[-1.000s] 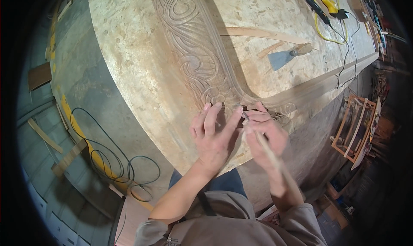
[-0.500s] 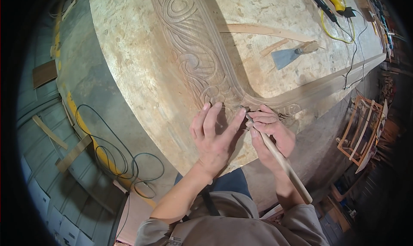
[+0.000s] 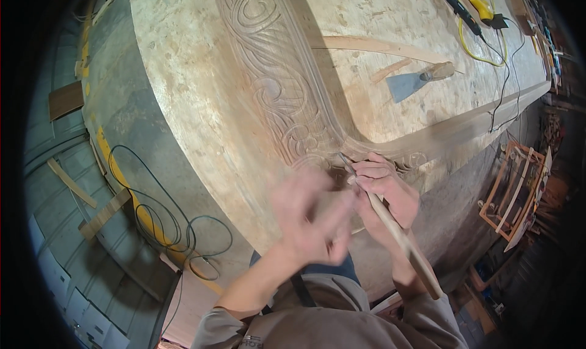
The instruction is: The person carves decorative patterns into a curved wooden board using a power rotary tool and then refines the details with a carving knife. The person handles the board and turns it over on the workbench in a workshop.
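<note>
My right hand (image 3: pixel 386 193) grips a long-handled carving chisel (image 3: pixel 398 233), its narrow metal tip resting at the corner of a carved wooden frame piece (image 3: pixel 268 56) with scrollwork. My left hand (image 3: pixel 311 215) is smeared by motion just left of the chisel, below the carving, so its fingers cannot be made out. The pale plywood work surface (image 3: pixel 186 80) lies under the frame.
A scraper (image 3: pixel 408 86) lies by thin wood strips (image 3: pixel 366 44). Corded tools, one black (image 3: pixel 458 7), one yellow (image 3: pixel 482 7), sit at the upper right. A looped hose (image 3: pixel 183 227) lies on the floor at left; a wooden rack (image 3: pixel 510 193) stands at right.
My left hand has lifted its fingertips off the carving and moved down and back in a blur. My right hand keeps the chisel near the carved corner.
</note>
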The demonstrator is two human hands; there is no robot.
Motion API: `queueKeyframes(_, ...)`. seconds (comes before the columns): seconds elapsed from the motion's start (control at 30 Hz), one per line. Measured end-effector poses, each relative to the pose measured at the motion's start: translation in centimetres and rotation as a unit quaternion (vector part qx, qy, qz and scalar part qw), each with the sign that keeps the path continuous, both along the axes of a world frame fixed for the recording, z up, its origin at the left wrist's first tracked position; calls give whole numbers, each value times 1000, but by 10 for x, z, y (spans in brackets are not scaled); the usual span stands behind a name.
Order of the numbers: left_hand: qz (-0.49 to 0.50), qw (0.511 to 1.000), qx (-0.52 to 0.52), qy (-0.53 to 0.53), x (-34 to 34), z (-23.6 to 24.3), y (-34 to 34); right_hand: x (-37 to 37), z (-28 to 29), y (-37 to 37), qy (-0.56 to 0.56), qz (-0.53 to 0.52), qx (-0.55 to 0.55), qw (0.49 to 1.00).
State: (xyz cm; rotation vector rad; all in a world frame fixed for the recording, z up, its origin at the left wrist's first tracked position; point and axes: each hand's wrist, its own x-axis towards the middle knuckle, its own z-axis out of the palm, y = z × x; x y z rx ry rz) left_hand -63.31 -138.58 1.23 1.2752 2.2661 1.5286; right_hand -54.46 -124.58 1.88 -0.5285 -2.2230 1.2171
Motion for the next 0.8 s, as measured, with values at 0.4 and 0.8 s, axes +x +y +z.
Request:
queueKeyframes(0.4,-202,945,258,9,27,48,60,-10,5,-14,-34,-19,35,999)
queueKeyframes(0.8,-242,925,292,-32,19,38,35,-20,3,-30,-44,-59,115,991)
